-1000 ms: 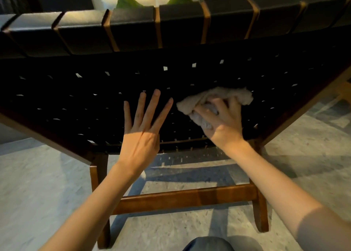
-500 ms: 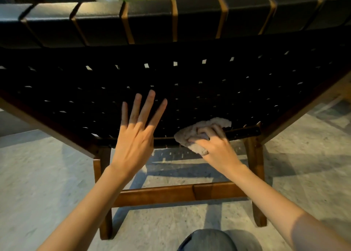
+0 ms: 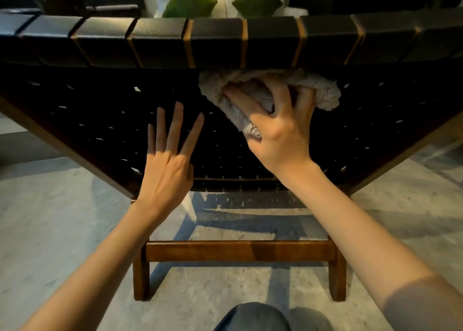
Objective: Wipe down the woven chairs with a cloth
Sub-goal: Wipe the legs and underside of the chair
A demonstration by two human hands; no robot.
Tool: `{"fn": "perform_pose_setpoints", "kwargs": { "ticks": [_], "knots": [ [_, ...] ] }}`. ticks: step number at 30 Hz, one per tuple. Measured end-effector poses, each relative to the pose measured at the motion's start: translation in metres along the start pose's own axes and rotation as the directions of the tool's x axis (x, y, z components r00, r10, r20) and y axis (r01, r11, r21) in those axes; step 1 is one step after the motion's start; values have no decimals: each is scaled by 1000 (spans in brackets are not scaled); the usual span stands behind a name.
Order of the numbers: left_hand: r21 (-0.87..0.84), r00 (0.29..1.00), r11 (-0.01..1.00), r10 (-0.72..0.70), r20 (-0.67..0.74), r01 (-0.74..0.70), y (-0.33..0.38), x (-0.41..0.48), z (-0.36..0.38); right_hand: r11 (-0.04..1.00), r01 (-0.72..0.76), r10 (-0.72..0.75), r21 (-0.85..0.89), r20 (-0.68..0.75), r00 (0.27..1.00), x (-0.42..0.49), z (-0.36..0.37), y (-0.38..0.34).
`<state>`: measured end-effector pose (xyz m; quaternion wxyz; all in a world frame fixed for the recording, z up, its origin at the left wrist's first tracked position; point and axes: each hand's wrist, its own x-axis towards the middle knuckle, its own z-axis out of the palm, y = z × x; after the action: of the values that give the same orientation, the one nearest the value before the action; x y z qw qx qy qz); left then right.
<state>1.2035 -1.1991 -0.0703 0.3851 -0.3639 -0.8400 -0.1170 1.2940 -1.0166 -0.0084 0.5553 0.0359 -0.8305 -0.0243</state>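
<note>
The person crouches behind the woven chair [image 3: 100,120], and each hand seems to have its own job. The right hand [image 3: 280,130] has its fingers dug into a bunched, pale, nubbly cloth [image 3: 323,90] and holds it up against the backrest just under the top rail [image 3: 160,40]. Balling the cloth up like that probably gives a thick pad that can be pushed into the ridges of the weave instead of skating over them. The left hand [image 3: 167,165] holds nothing. Its fingers are straight and spread, laid flat against the lower part of the same panel beside the cloth, most likely to brace the backrest so it does not give under the rubbing. The chair itself fills the view in front of the person. Its back is a dark lattice of black straps with small gaps where light pricks through, wide glossy bands wrap over the rail with strips of warm wood showing between them, and the brown wooden legs and stretcher [image 3: 238,251] stand on a pale speckled floor [image 3: 50,230]. I cannot tell dust or streaks on so dark a surface. Two green cushions [image 3: 188,1] show beyond the rail.
</note>
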Motion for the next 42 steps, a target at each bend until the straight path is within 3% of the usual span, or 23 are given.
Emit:
{"fn": "perform_pose_setpoints", "kwargs": {
  "ticks": [4, 10, 12, 14, 15, 16, 18, 21, 22, 23, 24, 26, 29, 31, 35, 38, 42],
  "knots": [
    [11, 1000, 1000, -20, 18, 20, 5, -1, -1, 999, 29, -35, 45, 120, 992, -25, 30, 8],
    [-23, 997, 997, -71, 25, 72, 17, -6, -1, 996, 84, -80, 5, 379, 922, -106, 86, 15],
    [-26, 996, 996, -86, 32, 87, 18, -8, -3, 997, 75, -56, -12, 551, 833, -125, 100, 14],
    [-23, 995, 996, -84, 49, 86, 18, -9, -6, 999, 15, 20, -41, 742, 670, -142, 111, 12],
    [-18, 995, 997, -79, 63, 80, 18, -9, -8, 999, -11, 45, -48, 802, 595, -147, 115, 11],
    [-16, 994, 997, -74, 78, 76, 17, -9, -10, 998, -55, 57, -31, 820, 570, -150, 117, 12],
    [-18, 993, 997, -76, 86, 77, 16, -11, -16, 991, -129, 65, 17, 800, 596, -148, 114, 10],
    [0, 989, 993, -115, 95, 116, 11, -17, -21, 986, -95, -41, 138, 746, 665, -129, 86, 4],
    [19, 986, 991, -137, 96, 136, 8, -18, -23, 971, -80, -90, 228, 649, 755, -120, 74, 1],
    [39, 982, 987, -158, 103, 154, 3, -20, -24, 955, 13, -159, 295, 477, 865, -111, 62, -4],
    [57, 978, 984, -174, 117, 168, -1, -21, -25, 937, 162, -252, 309, 277, 927, -101, 52, -9],
    [81, 971, 979, -198, 134, 188, -11, -24, -29, 909, 332, -334, 251, -33, 942, -76, 35, -18],
    [80, 967, 976, -213, 142, 203, -23, -27, -33, 950, 283, -246, 134, -238, 939, -28, 15, -35],
    [79, 962, 973, -228, 148, 219, -29, -27, -34, 981, 188, -171, 47, -247, 954, -6, 11, -44],
    [59, 969, 978, -205, 135, 199, -37, -26, -29, 1000, -6, 8, 20, -82, 997, 14, 16, -60],
    [50, 974, 981, -193, 115, 188, -44, -25, -20, 999, 14, -18, -47, -75, 997, 15, 25, -60],
    [38, 982, 987, -156, 104, 153, -53, -30, -6, 1000, 17, -17, 21, 1, 1000, -5, 59, -54]
  ]
}}
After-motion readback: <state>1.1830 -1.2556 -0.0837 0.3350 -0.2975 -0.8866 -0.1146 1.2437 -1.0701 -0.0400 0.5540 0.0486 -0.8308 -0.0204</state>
